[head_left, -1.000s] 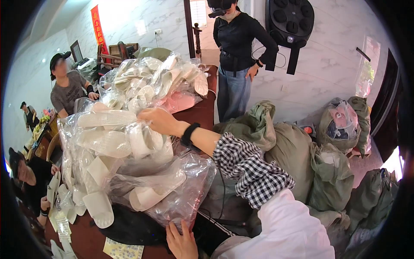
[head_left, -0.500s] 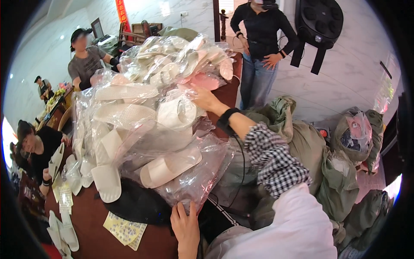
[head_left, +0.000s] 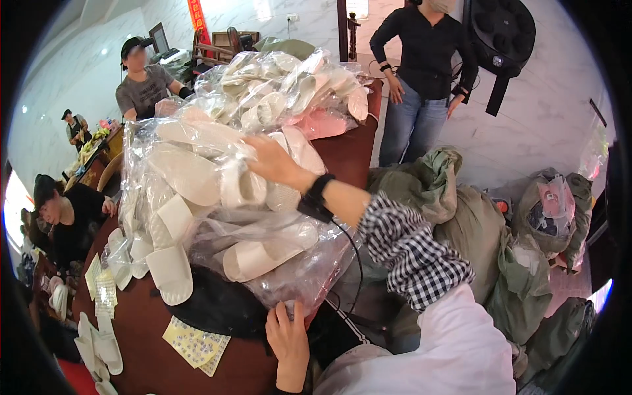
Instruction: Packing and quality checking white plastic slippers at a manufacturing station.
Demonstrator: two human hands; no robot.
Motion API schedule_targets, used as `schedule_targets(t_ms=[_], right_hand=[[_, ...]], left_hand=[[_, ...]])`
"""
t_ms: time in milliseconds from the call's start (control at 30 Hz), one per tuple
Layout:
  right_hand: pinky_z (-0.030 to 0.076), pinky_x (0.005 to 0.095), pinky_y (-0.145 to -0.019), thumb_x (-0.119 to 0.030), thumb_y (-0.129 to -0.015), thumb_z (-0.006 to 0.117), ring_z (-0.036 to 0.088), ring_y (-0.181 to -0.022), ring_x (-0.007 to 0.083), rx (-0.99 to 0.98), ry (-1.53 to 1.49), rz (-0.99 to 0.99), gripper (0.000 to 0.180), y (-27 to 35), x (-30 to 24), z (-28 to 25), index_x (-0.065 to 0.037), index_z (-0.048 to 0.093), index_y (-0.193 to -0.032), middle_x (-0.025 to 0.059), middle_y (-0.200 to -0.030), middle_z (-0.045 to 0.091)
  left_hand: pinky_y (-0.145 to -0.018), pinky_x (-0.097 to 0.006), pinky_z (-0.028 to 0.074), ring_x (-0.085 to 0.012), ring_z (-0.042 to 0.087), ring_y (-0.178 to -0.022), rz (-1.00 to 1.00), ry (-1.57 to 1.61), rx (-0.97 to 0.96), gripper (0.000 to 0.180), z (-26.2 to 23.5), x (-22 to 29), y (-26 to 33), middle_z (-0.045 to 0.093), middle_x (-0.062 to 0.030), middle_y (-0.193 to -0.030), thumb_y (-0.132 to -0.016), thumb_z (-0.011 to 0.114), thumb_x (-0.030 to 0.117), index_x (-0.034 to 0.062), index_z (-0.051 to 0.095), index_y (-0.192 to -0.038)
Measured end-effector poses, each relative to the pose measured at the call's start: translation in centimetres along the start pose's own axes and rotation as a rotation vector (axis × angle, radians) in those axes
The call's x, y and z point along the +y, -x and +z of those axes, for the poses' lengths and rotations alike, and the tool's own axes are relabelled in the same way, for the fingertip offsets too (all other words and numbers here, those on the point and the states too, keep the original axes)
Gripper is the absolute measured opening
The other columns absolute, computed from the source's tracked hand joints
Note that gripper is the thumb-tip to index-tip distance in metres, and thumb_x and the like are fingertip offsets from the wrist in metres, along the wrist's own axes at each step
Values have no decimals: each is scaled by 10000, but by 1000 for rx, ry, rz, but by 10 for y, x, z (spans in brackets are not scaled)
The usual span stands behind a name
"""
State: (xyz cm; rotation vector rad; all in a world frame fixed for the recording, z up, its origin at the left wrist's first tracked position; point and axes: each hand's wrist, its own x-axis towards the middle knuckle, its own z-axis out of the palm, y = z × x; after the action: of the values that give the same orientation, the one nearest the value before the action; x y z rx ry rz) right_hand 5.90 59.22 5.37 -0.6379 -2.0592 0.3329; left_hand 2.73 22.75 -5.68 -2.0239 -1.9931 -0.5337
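Note:
A heap of cream-white slippers in clear plastic covers the table before me. My right hand (head_left: 276, 161) reaches over the middle of the heap, its blurred fingertips by a white slipper (head_left: 242, 187) and loose plastic film. Whether they grip anything does not show. At the heap's near edge, my left hand (head_left: 288, 336) has its fingers curled over the lower corner of a clear plastic bag (head_left: 313, 266). Under that bag's film lies a single slipper (head_left: 270, 253). Behind my right hand sits a pink slipper (head_left: 319, 124), part of a farther bagged pile (head_left: 263, 85).
On the brown tabletop (head_left: 138, 336) are a black cloth-like item (head_left: 214, 309), yellow printed sheets (head_left: 194, 345) and loose slippers (head_left: 99, 345). Green sacks (head_left: 471, 230) stand on the right. One person (head_left: 145, 89) is behind the heap, another (head_left: 72, 217) at left, a third (head_left: 424, 72) stands far right.
My right hand has moved left across the heap, away from the pink slipper, and the white slippers there have shifted. My left hand stays at the bag's corner. The whole view has turned slightly.

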Motion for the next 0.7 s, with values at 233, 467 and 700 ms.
schedule_targets(t_ms=[233, 467, 700], right_hand=[[532, 429, -866, -114, -740, 575, 680, -924, 394, 53, 148, -123, 283, -124, -26, -50, -92, 758, -955, 200, -957, 719], [475, 441, -988, -215, -813, 721, 617, -1122, 370, 128, 326, -87, 403, -59, 35, -53, -29, 676, -1167, 187, -1143, 689], [524, 322, -889, -59, -831, 763, 625, -1063, 185, -281, -233, 235, 606, 15, 83, -85, -47, 518, -1385, 85, -1251, 624]], left_hand=[[-820, -442, 501, -360, 568, -1047, -43, 55, 19, 325, 0, -1, -5, 574, -154, -1158, -827, 658, 87, 125, 628, -1148], [-840, -437, 489, -350, 561, -1057, -40, 84, 21, 378, -4, -2, -4, 573, -151, -1152, -766, 694, 91, 110, 619, -1135], [-910, -401, 465, -328, 536, -1128, -35, 138, 39, 410, -8, -4, 1, 573, -154, -1203, -798, 635, 108, 37, 609, -1201]])
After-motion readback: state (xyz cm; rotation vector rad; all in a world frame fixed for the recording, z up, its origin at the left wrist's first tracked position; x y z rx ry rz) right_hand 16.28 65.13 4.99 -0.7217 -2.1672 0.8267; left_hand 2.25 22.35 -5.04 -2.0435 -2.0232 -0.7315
